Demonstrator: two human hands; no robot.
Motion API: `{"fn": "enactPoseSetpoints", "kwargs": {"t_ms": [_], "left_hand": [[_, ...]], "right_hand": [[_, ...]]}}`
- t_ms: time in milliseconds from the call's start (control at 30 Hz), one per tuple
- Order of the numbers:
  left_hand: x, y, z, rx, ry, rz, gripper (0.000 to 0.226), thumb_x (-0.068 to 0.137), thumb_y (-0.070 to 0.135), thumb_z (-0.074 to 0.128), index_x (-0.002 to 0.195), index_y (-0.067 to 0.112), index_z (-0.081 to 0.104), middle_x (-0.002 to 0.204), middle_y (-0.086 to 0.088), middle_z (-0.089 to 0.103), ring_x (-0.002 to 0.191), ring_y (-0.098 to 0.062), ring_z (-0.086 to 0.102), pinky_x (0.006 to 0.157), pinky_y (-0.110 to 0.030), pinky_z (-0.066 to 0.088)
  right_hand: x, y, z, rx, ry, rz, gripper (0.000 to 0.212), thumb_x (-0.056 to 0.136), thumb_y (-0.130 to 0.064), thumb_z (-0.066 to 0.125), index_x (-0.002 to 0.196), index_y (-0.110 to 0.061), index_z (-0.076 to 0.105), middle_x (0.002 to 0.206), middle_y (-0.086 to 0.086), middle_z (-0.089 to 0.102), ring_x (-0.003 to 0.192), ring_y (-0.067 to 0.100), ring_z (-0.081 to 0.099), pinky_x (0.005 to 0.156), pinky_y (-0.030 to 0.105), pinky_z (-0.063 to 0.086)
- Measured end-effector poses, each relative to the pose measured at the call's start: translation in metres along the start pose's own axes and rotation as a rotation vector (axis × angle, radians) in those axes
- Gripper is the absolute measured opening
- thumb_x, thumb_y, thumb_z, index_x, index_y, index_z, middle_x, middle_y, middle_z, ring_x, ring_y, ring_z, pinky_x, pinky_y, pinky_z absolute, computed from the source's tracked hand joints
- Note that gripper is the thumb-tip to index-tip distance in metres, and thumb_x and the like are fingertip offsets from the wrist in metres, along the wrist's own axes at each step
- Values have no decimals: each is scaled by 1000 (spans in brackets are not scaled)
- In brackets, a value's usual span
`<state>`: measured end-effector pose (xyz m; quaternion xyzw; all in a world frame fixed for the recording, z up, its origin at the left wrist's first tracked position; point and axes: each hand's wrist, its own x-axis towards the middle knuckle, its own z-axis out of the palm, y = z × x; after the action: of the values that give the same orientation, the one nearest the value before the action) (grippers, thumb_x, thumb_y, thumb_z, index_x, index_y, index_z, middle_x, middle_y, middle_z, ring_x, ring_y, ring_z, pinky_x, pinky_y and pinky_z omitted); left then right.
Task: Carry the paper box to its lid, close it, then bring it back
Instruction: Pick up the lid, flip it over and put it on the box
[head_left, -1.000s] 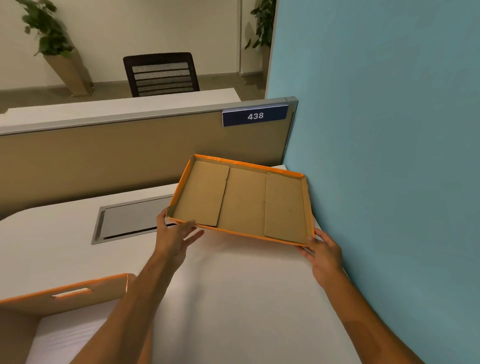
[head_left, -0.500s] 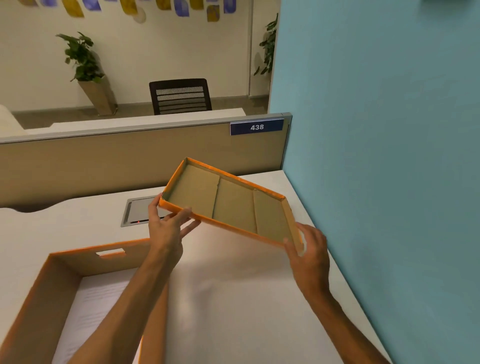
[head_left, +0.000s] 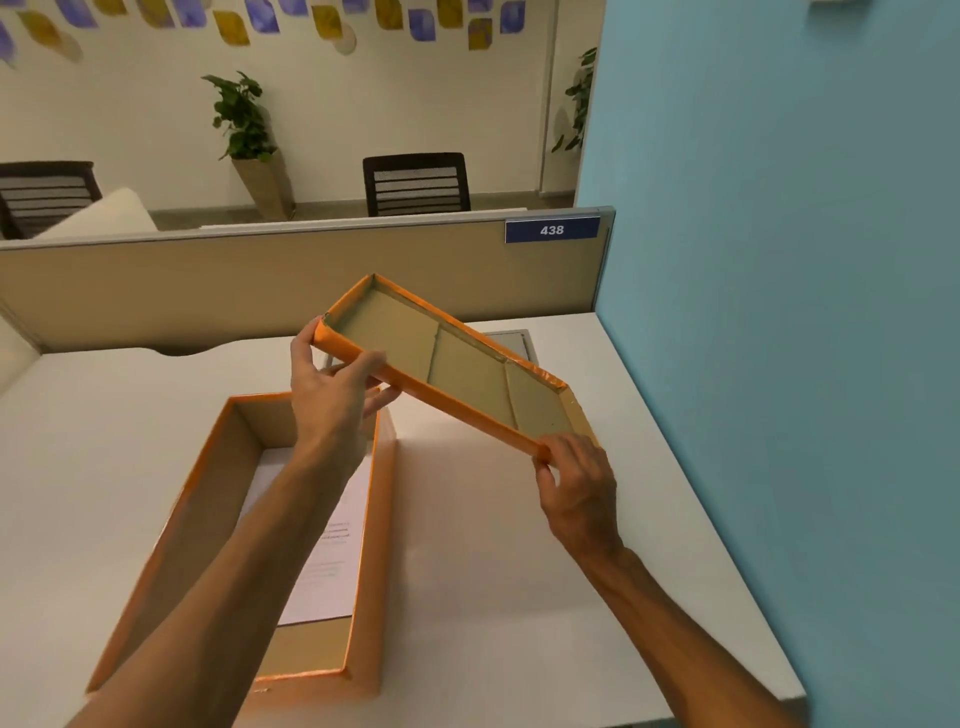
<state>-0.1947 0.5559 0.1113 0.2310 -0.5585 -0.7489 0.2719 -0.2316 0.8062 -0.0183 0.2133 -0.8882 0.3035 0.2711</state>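
The orange lid (head_left: 467, 369), brown cardboard inside, is off the white desk (head_left: 519, 545), tilted with its open side facing me. My left hand (head_left: 332, 395) grips its near left corner. Its near right corner is gripped by my right hand (head_left: 576, 483). The orange paper box (head_left: 218, 499) stands open on the desk at lower left, below my left forearm, with a printed white sheet (head_left: 322, 551) lying inside. The lid's left end hangs just past the box's far right corner.
A blue wall (head_left: 779, 312) borders the desk on the right. A beige partition (head_left: 260, 291) with a "438" plate (head_left: 551, 230) closes the far side. A grey cable hatch (head_left: 514, 343) lies under the lid. Chairs and plants stand beyond.
Both hands lifted the lid from the desk's far right corner and swung it left and toward me, tilting it. My view rose, bringing the whole open box into sight.
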Motion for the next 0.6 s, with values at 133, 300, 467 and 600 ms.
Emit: {"fn": "enactPoseSetpoints", "kwargs": {"t_ms": [133,300,467,600], "left_hand": [[-13,36,-9,57,25,79,95,80,8,78,151,39,23,112,-13,62,94,-30,74,71,-43,63],[-12,76,-10,175,-91,277,103,77,38,81,155,36,13,129,-17,62,105,-26,71,85,-44,60],[1,62,-45,405,-256,112,96,82,47,74,156,26,18,136,-15,57,122,-30,58,102,-53,49],[12,36,-102,516,-361,-92,90,88,52,63,157,23,14,158,-18,33,139,-34,41,112,-51,37]], "right_hand": [[-4,-32,-9,127,43,29,29,82,-15,78,106,-3,68,106,15,70,99,33,67,88,47,57],[8,-77,-30,380,128,202,24,84,-25,76,101,-12,66,97,2,70,82,16,66,78,23,56],[30,-111,-49,572,111,375,22,83,-32,75,102,-26,66,98,-8,71,83,3,66,71,20,56],[37,-136,-56,741,80,473,21,83,-39,75,100,-43,64,102,-21,68,91,12,69,73,27,56]]}}
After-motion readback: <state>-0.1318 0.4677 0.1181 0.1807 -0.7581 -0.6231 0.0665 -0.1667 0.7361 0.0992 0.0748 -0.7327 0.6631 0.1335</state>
